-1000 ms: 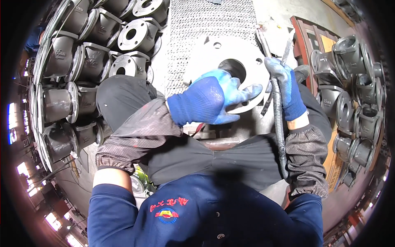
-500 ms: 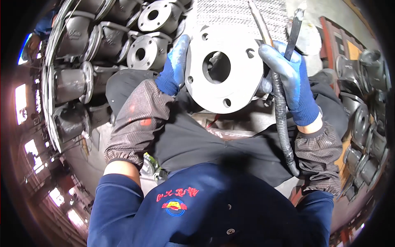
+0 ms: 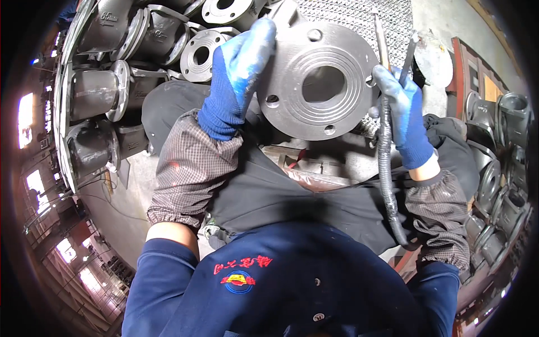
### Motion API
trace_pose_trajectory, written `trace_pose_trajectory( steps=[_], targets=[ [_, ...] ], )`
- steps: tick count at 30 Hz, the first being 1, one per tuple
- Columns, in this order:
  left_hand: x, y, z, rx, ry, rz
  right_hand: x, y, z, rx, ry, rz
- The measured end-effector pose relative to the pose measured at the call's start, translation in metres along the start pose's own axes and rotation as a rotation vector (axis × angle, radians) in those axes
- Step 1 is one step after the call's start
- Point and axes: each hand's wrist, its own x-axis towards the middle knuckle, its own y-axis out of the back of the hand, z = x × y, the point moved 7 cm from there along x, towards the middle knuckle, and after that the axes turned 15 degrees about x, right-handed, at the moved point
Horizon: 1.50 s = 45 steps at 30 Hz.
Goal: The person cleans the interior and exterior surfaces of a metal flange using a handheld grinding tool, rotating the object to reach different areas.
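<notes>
The left hand [image 3: 241, 78], in a blue glove, lies against the left rim of a round metal flange [image 3: 324, 115]; how far its fingers close is not determinable. The right hand [image 3: 403, 109], also gloved, is closed around a rod-shaped tool with a ribbed dark hose [image 3: 385, 154] and a dark bar [image 3: 409, 60]; its fingertips are at the flange's right rim. The flange is between the two hands, above the gap between the knees, with its ringed face, central bore and bolt holes visible. The hose runs down over the trousers [image 3: 337, 216] toward the right forearm. Beyond the flange is a textured mat [image 3: 397, 22]. Flanged metal castings [image 3: 96, 92] are stacked at left; further castings [image 3: 487, 174] stand at right, near a red frame [image 3: 459, 78].
</notes>
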Motion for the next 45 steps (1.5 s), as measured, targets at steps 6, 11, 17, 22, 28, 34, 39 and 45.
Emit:
trace_pose_trajectory(
  steps=[6,11,17,22,28,34,39,45],
  targets=[
    [0.008,-0.022,-0.01,-0.37,0.339,0.024,0.032,0.023,0.009,0.034,0.07,0.073],
    [0.022,-0.04,-0.013,-0.414,0.355,-0.089,0.045,0.04,-0.01,-0.066,0.142,0.169],
    [0.015,-0.059,-0.011,-0.79,0.604,-0.269,0.008,0.018,-0.054,-0.039,0.441,0.123],
    [0.028,-0.027,-0.008,-0.493,0.138,-0.104,-0.015,-0.008,-0.024,-0.087,0.316,0.125],
    [-0.071,-0.117,-0.046,-1.009,1.104,-0.305,-0.007,0.036,-0.011,-0.083,0.353,0.148],
    [-0.058,-0.128,-0.024,-1.144,1.218,-0.357,0.012,0.061,0.016,-0.016,0.247,0.253],
    [-0.035,-0.129,-0.045,-0.873,0.932,-0.297,0.028,0.061,0.024,-0.053,0.075,0.32],
    [-0.028,-0.129,-0.06,-0.99,0.905,-0.277,0.048,0.044,0.01,0.111,-0.011,0.351]
  ],
)
